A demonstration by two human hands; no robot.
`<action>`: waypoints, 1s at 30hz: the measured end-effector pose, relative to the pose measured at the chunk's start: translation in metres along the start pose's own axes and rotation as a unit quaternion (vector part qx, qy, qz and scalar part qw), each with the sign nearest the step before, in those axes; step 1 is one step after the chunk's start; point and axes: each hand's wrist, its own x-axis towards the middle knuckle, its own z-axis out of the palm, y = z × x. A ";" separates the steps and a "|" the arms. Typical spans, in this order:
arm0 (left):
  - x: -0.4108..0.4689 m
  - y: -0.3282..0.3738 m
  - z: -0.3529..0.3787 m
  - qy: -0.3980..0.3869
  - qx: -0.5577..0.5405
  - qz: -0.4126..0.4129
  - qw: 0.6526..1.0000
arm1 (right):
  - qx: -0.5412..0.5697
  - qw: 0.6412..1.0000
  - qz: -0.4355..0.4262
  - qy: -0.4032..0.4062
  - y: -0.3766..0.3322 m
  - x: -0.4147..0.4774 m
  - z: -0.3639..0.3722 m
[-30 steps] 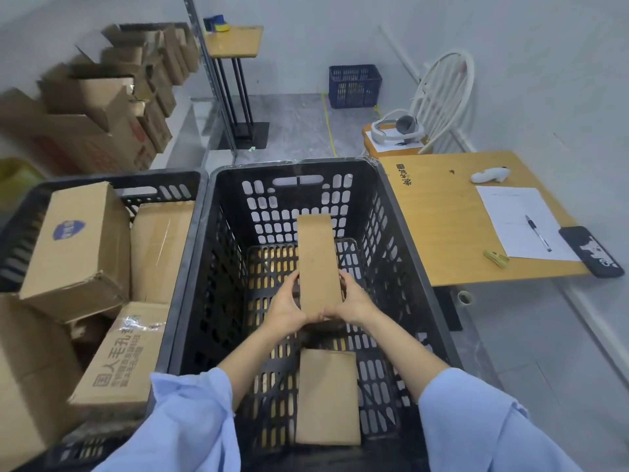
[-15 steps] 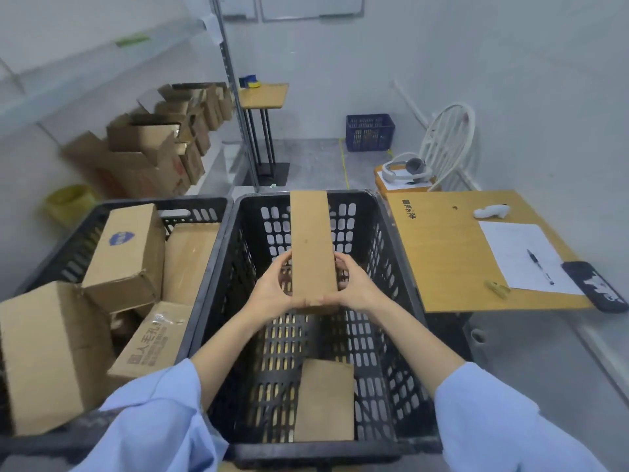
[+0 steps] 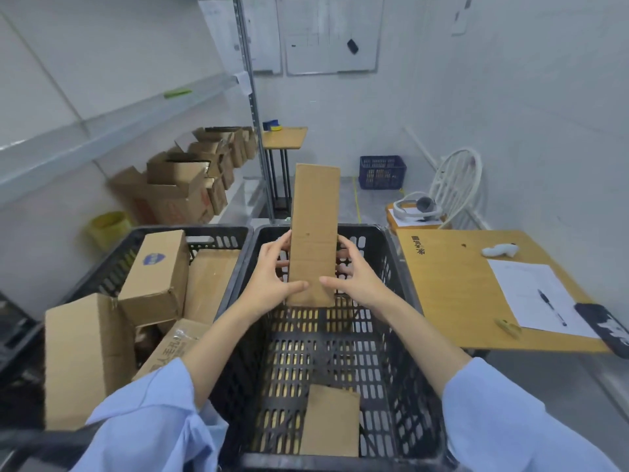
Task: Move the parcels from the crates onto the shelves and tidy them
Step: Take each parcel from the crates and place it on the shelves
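We hold the long flat parcel upright above the black crate, left grip and right grip clasping its lower sides, thumbs on the near face. A second parcel lies flat on the crate's floor nearest us.

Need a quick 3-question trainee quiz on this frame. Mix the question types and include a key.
1. True or false: the left hand and the right hand both hold the long parcel.
2. How many parcels lie on the floor of the right crate? A) none B) one C) three
3. Fill in: the pen on the table lies on a sheet of ____.

Key:
1. True.
2. B, one flat parcel near the front edge.
3. paper.
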 end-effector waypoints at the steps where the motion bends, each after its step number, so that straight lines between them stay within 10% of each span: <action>1: 0.000 0.003 -0.001 0.006 -0.010 0.002 1.000 | 0.005 1.000 0.000 0.000 -0.005 0.000 -0.003; 30: -0.142 0.092 -0.020 0.253 0.031 -0.049 0.966 | 0.046 0.972 -0.150 -0.177 -0.073 -0.057 0.031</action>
